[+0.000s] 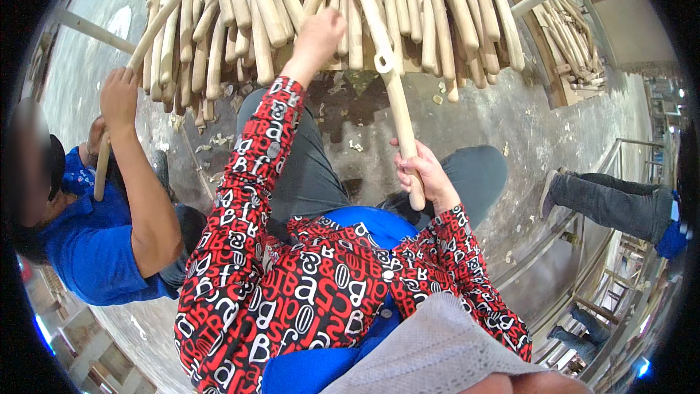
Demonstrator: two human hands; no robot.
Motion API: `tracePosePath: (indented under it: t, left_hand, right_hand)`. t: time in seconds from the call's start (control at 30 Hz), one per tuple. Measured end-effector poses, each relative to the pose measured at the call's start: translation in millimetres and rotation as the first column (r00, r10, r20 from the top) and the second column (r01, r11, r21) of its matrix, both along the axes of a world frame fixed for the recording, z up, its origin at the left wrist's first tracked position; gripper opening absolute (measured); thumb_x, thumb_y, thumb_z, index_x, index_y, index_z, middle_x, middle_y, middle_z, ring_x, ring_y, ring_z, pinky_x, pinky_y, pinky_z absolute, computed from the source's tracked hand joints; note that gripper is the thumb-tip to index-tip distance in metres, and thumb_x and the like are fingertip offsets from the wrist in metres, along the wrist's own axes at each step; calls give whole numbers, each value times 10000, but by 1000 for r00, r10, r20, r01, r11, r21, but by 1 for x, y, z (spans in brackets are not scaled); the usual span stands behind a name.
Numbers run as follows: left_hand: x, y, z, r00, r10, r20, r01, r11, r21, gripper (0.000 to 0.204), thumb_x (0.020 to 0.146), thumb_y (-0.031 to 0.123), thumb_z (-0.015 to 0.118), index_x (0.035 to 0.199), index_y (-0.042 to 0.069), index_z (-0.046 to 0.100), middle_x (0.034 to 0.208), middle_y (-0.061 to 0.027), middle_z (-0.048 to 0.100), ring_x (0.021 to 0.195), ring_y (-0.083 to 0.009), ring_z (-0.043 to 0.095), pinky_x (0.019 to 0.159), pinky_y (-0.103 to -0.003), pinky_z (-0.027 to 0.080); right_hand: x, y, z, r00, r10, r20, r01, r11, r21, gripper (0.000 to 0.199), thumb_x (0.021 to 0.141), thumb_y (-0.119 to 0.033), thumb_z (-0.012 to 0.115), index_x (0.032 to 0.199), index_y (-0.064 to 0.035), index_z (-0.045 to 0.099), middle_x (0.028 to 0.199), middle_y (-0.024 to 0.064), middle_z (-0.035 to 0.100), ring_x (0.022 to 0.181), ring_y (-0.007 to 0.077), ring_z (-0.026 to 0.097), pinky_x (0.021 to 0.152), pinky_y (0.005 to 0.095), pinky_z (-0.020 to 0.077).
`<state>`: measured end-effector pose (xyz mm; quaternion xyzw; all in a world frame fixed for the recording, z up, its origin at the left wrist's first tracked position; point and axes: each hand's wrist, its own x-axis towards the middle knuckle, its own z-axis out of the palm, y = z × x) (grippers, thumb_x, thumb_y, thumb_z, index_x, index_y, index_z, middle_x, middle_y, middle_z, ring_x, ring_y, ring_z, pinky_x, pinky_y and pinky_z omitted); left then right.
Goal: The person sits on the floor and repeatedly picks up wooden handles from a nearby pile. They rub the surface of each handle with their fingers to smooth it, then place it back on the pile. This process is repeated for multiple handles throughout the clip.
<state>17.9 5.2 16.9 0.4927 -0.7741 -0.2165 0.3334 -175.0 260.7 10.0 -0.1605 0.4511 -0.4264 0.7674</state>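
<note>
A long pale wooden pole [397,98] with an oval slot cut through a thicker part of it slants up and away from me. My right hand [426,175] is wrapped round its near end, above my lap. The far end runs up over the pile of similar wooden poles [273,18] and out at the top of the view. My left hand [321,36] is raised in front of the pile, left of the held pole and apart from it. Its fingers are curled closed; whatever they may hold is hidden.
Close on my left, a person in a blue shirt [109,248] grips another long wooden pole [169,11]. More poles [565,40] lie at the far right. Wood scraps dot the grey floor [350,106]. A person's legs [605,197] and metal rails [576,248] are at the right.
</note>
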Motion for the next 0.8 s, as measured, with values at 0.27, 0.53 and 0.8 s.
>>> tracePosePath:
  t: [0.27,0.53,0.8]
  left_hand:
    - [-30,36,0,874,-382,-300,434,891,133,159,799,59,487,824,5,634,754,-106,633,712,-182,609,673,-299,483]
    - [-37,35,-6,894,-429,-128,439,896,68,178,823,86,513,891,7,658,766,-124,631,717,-227,615,689,-340,490]
    - [-36,36,-11,781,-614,115,616,787,22,210,856,212,564,968,76,676,894,-119,611,820,-294,612,736,-382,499]
  right_hand:
    - [-10,13,-26,986,-32,-165,28,999,-31,376,814,-35,557,1169,-10,438,681,15,477,426,86,440,363,246,394]
    - [-12,10,-26,995,-24,-96,22,999,-25,374,805,-33,570,1157,-17,444,713,23,489,429,92,444,366,249,396]
    - [-16,8,-26,995,-35,-92,33,999,-21,365,807,-26,568,1148,-18,438,706,22,479,433,95,449,369,249,397]
